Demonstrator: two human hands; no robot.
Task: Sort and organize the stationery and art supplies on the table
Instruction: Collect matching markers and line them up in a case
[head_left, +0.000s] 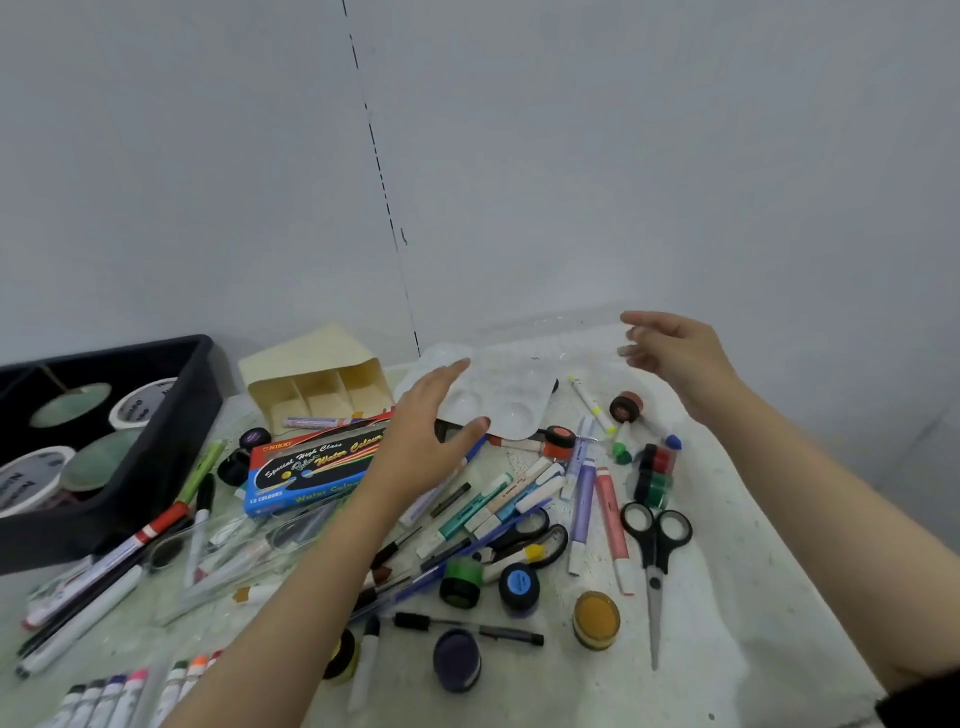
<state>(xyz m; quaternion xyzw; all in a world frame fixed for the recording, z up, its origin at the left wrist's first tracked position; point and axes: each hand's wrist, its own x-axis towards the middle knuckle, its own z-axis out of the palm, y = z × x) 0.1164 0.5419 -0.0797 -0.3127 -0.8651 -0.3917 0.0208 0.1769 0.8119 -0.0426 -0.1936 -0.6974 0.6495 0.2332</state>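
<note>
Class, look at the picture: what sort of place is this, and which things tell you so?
Probably an art or craft worktable: a water-colour box, a white mixing palette, and black scissors among scattered markers and paint pots.

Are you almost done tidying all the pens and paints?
Barely started. Only the tape rolls sit in the black tray. Both hands hold nothing: the left hand hovers over the white palette, the right hand is raised. Left to sort: markers, scissors and paint pots scattered across the table.
</note>
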